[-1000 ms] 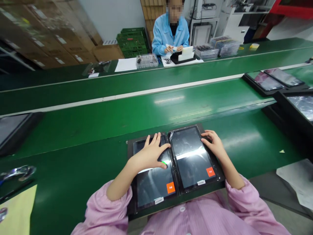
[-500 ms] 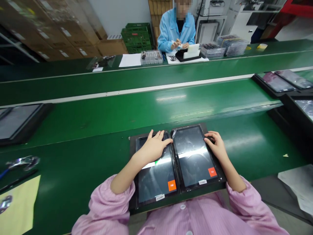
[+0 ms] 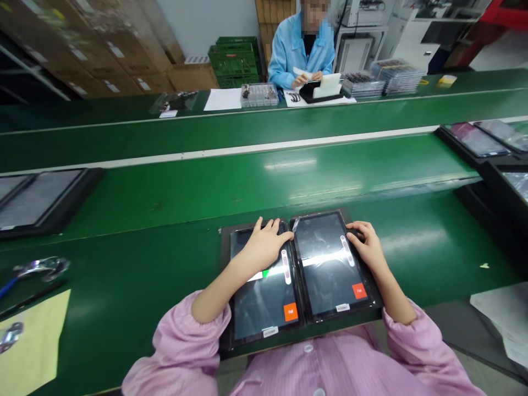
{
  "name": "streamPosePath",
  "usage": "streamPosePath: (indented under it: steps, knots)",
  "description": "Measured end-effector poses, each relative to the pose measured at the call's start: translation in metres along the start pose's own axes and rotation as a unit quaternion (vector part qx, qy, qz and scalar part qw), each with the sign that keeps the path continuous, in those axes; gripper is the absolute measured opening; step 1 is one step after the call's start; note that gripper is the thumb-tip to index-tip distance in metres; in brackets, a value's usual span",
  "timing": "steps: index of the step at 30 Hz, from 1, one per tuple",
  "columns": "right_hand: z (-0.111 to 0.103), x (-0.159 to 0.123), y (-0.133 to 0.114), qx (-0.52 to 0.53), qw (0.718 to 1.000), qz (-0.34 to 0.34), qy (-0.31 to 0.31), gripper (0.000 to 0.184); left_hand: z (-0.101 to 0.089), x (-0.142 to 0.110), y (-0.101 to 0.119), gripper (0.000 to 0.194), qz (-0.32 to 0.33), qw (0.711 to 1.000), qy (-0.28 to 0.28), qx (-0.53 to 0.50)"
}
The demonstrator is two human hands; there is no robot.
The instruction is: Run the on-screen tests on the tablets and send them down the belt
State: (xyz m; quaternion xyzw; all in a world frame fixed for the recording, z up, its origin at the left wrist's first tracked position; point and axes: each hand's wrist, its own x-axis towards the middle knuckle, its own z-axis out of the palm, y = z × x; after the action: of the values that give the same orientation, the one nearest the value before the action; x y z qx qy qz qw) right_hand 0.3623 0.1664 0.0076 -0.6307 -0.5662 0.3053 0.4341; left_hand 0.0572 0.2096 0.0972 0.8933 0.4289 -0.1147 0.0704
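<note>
Two black tablets lie side by side in a black tray (image 3: 225,242) at the near edge of the green bench. My left hand (image 3: 262,247) rests flat on the upper part of the left tablet (image 3: 264,297), fingers stretched toward its top right edge. My right hand (image 3: 367,247) curls over the upper right edge of the right tablet (image 3: 325,264), thumb on the screen. Both screens show an orange "Fail" square and a pale vertical slider bar; the left one also has a green mark.
Green conveyor belt (image 3: 247,181) runs across. More tablets in trays sit at the left (image 3: 37,195) and at the right (image 3: 478,140). A person in a blue coat (image 3: 301,49) works at the far bench. Yellow sheet (image 3: 33,341) and tools lie at left.
My left hand slid up the left tablet toward its top edge. Pale slider bars have appeared on both screens. My right hand stayed on the right tablet's edge.
</note>
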Motion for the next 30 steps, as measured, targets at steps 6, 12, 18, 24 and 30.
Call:
streamPosePath:
  steps: [6, 12, 18, 24, 30]
  knots:
    - [0.004, 0.0, 0.004, -0.027, 1.0, -0.011, 0.007, 0.027, -0.001, 0.0, 0.002, 0.054, 0.013, 1.0, -0.001, 0.011]
    - [0.001, 0.003, 0.004, -0.011, 0.999, 0.019, -0.024, 0.035, 0.0, -0.002, -0.002, 0.043, 0.012, 1.0, -0.015, 0.008]
    - [0.01, 0.046, 0.01, -0.071, 0.996, 0.041, -0.024, 0.024, 0.0, -0.001, -0.008, 0.045, 0.022, 0.999, -0.016, -0.023]
    - [0.03, 0.091, 0.008, -0.107, 0.994, -0.008, -0.014, 0.028, -0.005, -0.004, -0.027, 0.049, 0.006, 0.995, -0.026, -0.1]
    - [0.023, 0.082, 0.003, -0.111, 0.991, -0.066, -0.026, 0.041, -0.023, -0.029, -0.079, 0.039, -0.101, 0.979, -0.094, -0.147]
